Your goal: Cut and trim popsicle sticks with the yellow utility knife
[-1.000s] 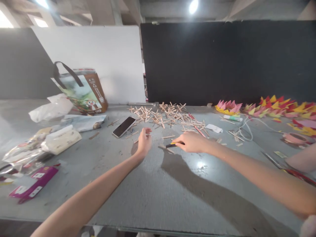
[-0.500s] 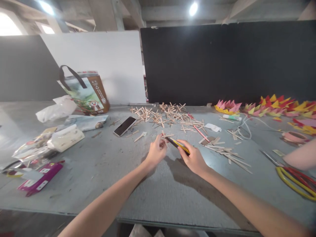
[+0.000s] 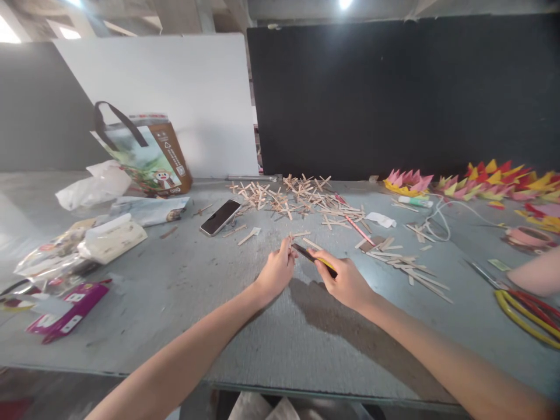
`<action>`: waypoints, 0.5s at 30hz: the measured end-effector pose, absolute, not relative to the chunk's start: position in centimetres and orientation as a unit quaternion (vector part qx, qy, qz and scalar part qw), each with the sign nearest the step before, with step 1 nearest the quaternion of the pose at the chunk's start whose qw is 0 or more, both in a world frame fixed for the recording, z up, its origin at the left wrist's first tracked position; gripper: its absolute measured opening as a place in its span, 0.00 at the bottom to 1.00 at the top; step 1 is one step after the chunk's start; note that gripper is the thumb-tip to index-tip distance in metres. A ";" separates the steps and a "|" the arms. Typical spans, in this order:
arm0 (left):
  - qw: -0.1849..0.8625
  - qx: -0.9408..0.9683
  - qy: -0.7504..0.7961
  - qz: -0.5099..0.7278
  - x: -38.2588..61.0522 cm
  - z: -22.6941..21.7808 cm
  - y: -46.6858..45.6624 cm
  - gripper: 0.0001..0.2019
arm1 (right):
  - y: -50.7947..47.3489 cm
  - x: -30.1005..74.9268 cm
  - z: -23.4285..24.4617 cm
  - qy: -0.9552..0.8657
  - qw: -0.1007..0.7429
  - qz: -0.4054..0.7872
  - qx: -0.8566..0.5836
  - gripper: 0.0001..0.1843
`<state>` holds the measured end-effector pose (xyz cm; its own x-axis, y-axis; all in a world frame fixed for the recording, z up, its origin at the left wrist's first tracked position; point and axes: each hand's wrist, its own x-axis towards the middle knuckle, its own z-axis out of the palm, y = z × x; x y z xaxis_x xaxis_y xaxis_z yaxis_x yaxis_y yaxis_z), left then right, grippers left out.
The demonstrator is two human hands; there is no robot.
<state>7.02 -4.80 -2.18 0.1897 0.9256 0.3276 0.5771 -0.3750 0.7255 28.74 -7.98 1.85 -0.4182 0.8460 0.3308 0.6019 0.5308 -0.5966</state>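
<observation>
My right hand (image 3: 343, 279) is closed around a black and yellow utility knife (image 3: 315, 258), its tip pointing left. Close by, my left hand (image 3: 276, 271) pinches a small wooden stick (image 3: 290, 244), mostly covered by the fingers. The knife's front end reaches the stick at my left fingertips; whether it touches cannot be made out. Just beyond the hands lie a couple of loose wooden sticks (image 3: 311, 243). Farther back spreads a pile of crossed wooden sticks (image 3: 286, 198). More sticks (image 3: 406, 265) lie to the right of my right hand.
A phone (image 3: 221, 217) lies left of the pile. Farther left are a tote bag (image 3: 146, 154), plastic packages (image 3: 114, 238) and a purple pouch (image 3: 70, 312). Right are folded paper crowns (image 3: 406, 182), a glue stick (image 3: 415, 202), scissors (image 3: 520, 306) and another person's arm (image 3: 536, 273).
My left hand has turned, and the crossed sticks seen at its fingertips now show as one small stick. A loose stick now shows beyond the knife. The camera view has tilted down slightly.
</observation>
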 end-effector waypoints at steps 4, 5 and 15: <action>0.236 0.736 0.495 0.397 7.4 -2.3 -4.7 0.22 | -7.8 28.6 1.4 -0.817 0.322 0.186 -0.440 0.19; 0.240 0.730 0.495 0.406 7.5 -2.2 -4.7 0.21 | -7.9 28.5 1.1 -0.812 0.336 0.182 -0.440 0.18; 0.238 0.752 0.477 0.388 7.1 -3.5 -4.4 0.25 | -7.6 28.3 3.8 -0.831 0.284 0.146 -0.456 0.17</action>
<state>7.09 -4.41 -3.50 0.2446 0.9020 0.3557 0.5322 -0.4315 0.7284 28.27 -7.63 3.79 -0.4235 0.8404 0.3381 0.6742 0.5417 -0.5020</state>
